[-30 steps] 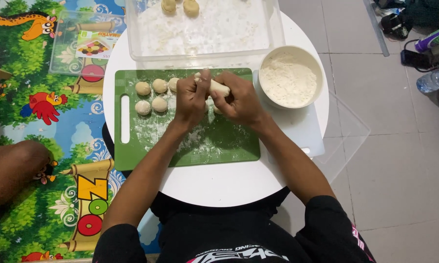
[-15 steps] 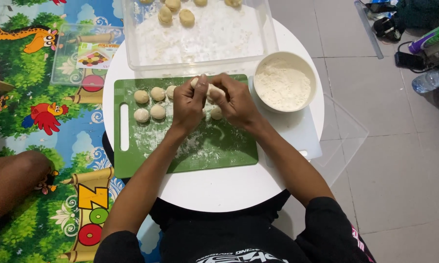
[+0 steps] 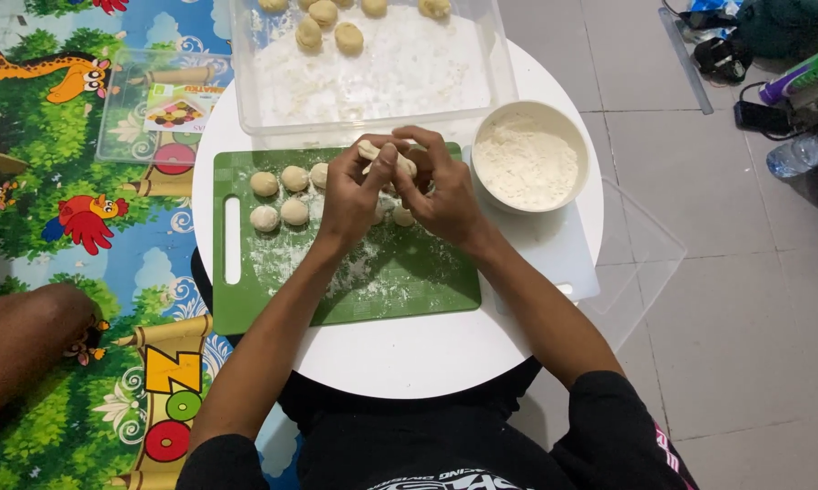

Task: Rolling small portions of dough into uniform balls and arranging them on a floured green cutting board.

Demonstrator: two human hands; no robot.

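Observation:
My left hand (image 3: 359,186) and my right hand (image 3: 438,186) meet above the far edge of a green cutting board (image 3: 273,299) dusted with flour. Both are closed on one pale piece of dough (image 3: 370,148), pinched between the fingers. Several small dough balls (image 3: 282,195) lie in two rows on the board's left part. More dough balls (image 3: 336,32) sit in a clear floured plastic tray (image 3: 382,82) behind the board. A white bowl of flour (image 3: 529,159) stands just right of my right hand.
Everything rests on a small round white table (image 3: 400,349). A white board (image 3: 554,254) lies under the bowl. A colourful play mat (image 3: 55,227) covers the floor at left, with another person's limb (image 3: 19,340) on it. A clear lid (image 3: 155,104) lies there. Bottles and cables (image 3: 790,100) sit far right.
The camera view has shifted slightly, so the table sits lower in the picture. My hands stay together on the dough, working it at nearly the same place on the board.

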